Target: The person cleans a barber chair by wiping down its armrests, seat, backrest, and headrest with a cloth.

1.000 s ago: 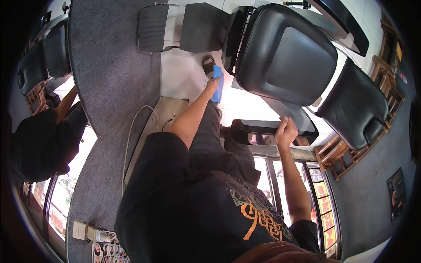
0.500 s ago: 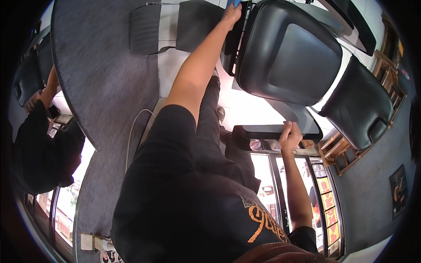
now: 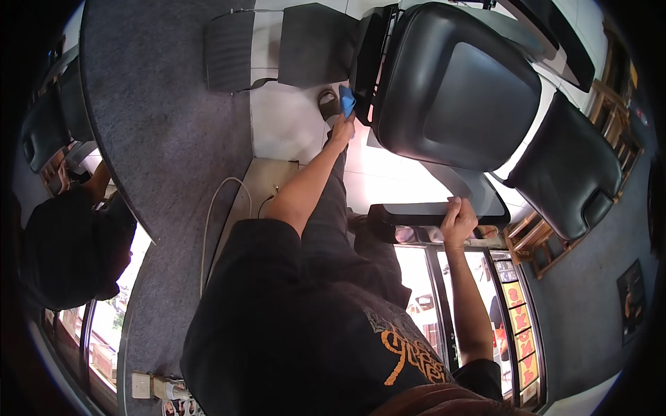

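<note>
My left hand [image 3: 342, 130] grips a blue cloth [image 3: 347, 102] low beside the front edge of a black padded chair seat [image 3: 479, 97]. Part of the cloth sticks out beyond my fingers. My right hand [image 3: 459, 220] is closed on the chair's near armrest [image 3: 416, 210], with the thumb over its top. A black leg rest [image 3: 313, 45] extends from the front of the seat, ending in a ribbed footplate [image 3: 229, 52]. Behind the seat is the black backrest [image 3: 572, 166].
A dark grey surface [image 3: 166, 90] with a curved edge fills the left side, next to a mirror [image 3: 48, 229]. A pale cable [image 3: 211, 201] runs along it. My shoe [image 3: 328, 104] stands on white tiles. Wooden furniture [image 3: 538, 246] and glass doors [image 3: 420, 284] lie behind the chair.
My left hand has drawn back toward me with the blue cloth, from the far end of the seat's front edge to the nearer end. My right hand stays on the armrest.
</note>
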Demonstrator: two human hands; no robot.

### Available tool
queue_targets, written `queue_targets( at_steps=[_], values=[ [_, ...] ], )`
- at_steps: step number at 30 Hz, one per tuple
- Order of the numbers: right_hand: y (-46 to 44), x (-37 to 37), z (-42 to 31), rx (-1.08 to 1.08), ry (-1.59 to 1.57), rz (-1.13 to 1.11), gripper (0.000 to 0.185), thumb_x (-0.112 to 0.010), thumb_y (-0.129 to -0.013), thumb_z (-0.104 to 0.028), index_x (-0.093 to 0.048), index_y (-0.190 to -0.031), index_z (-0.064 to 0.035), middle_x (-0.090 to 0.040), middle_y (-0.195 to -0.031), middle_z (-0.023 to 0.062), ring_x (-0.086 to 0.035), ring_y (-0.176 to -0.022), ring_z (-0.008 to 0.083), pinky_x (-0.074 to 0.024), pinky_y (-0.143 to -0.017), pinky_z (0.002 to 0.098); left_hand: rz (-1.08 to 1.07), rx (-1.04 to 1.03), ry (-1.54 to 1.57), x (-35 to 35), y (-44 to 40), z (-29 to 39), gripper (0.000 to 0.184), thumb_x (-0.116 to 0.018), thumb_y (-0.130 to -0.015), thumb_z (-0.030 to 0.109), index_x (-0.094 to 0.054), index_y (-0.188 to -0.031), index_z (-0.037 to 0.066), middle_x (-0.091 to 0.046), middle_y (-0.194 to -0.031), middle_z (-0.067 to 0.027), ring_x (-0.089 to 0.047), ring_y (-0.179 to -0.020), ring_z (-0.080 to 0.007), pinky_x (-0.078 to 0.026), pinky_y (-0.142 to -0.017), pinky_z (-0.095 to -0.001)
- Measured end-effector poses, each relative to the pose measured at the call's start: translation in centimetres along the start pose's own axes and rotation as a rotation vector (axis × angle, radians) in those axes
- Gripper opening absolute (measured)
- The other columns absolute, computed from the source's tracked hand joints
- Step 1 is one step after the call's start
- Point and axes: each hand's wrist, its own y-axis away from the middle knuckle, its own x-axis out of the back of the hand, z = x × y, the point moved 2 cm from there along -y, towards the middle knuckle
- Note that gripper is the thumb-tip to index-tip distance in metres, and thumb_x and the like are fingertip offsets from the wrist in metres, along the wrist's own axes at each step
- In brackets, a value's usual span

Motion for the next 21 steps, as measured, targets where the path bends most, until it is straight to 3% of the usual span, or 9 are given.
queue_targets(
  at_steps=[3, 4, 6, 7, 12, 16, 21],
  values=[
    [0.1, -0.2, 0.3, -0.001, 0.012, -0.005, 0.033, -0.052, -0.104, -0.016, -0.069, -0.079, -0.0025, -0.063, -0.069, 0.0113, -0.063, -0.06, 0.0314, -0.047, -0.057, 0.0407, 0.002, 0.102, 0.165, 0.1, -0.1, 1.9, 0.066, -0.046, -0.106, 0.048, -0.044, -0.155, 0.003, -0.057, -0.145, -0.0288, -0.054, -0.137, -0.0424, -0.041, -0.113, -0.0447],
    [0.0, 0.0, 0.1, 0.001, 0.007, -0.005, 0.033, -0.053, -0.104, -0.016, -0.069, -0.079, -0.0025, -0.063, -0.069, 0.0112, -0.063, -0.06, 0.0311, -0.0468, -0.057, 0.0407, 0.02, 0.154, 0.268, -0.2, -1.4, 2.6, 0.071, -0.043, -0.107, 0.052, -0.042, -0.156, 0.002, -0.052, -0.153, -0.0239, -0.047, -0.144, -0.0375, -0.037, -0.117, -0.0448],
    [-0.1, 0.0, -0.1, 0.0, -0.003, -0.006, 0.032, -0.053, -0.104, -0.015, -0.069, -0.079, -0.0024, -0.063, -0.069, 0.011, -0.062, -0.06, 0.0306, -0.0466, -0.057, 0.0406, -0.053, 0.368, 0.717, -0.6, -6.7, 3.6, 0.068, -0.043, -0.108, 0.053, -0.042, -0.157, 0.007, -0.05, -0.156, -0.0168, -0.049, -0.142, -0.0335, -0.035, -0.119, -0.0485],
    [-0.1, 0.1, -0.2, -0.004, -0.008, -0.007, 0.032, -0.053, -0.104, -0.015, -0.069, -0.079, -0.0023, -0.063, -0.068, 0.0109, -0.062, -0.059, 0.0303, -0.0464, -0.056, 0.0406, -0.094, 0.362, 0.611, -0.3, -9.3, 4.3, 0.07, -0.041, -0.108, 0.054, -0.038, -0.159, 0.006, -0.046, -0.159, -0.0174, -0.045, -0.145, -0.0344, -0.033, -0.12, -0.0514],
    [-0.3, 0.2, -0.2, 0.004, -0.014, -0.021, 0.031, -0.052, -0.103, -0.013, -0.068, -0.08, -0.0006, -0.063, -0.067, 0.0108, -0.062, -0.058, 0.0289, -0.046, -0.055, 0.0395, -0.159, 0.201, 0.482, 1.0, -19.9, 13.1, 0.075, -0.041, -0.107, 0.057, -0.031, -0.163, 0.008, -0.036, -0.166, -0.0206, -0.035, -0.153, -0.0363, -0.03, -0.121, -0.0574],
    [-0.7, 0.2, -0.5, -0.003, -0.046, -0.025, 0.03, -0.052, -0.103, -0.012, -0.068, -0.08, 0.0, -0.064, -0.068, 0.0108, -0.064, -0.059, 0.0279, -0.0466, -0.055, 0.0385, -0.098, 0.032, 0.466, 1.8, -19.8, 26.2, 0.074, -0.042, -0.107, 0.056, -0.029, -0.164, 0.009, -0.034, -0.166, -0.0225, -0.034, -0.152, -0.0405, -0.031, -0.12, -0.0597],
    [-0.5, 0.2, 0.0, -0.003, -0.007, -0.047, 0.032, -0.051, -0.105, -0.014, -0.068, -0.081, -0.0002, -0.066, -0.07, 0.0107, -0.065, -0.06, 0.0274, -0.0478, -0.056, 0.0384, -0.082, -0.138, 0.368, 2.1, -18.9, 27.1, 0.079, -0.044, -0.105, 0.06, -0.03, -0.163, 0.009, -0.033, -0.166, -0.0235, -0.033, -0.153, -0.0391, -0.027, -0.122, -0.056]
  ],
)
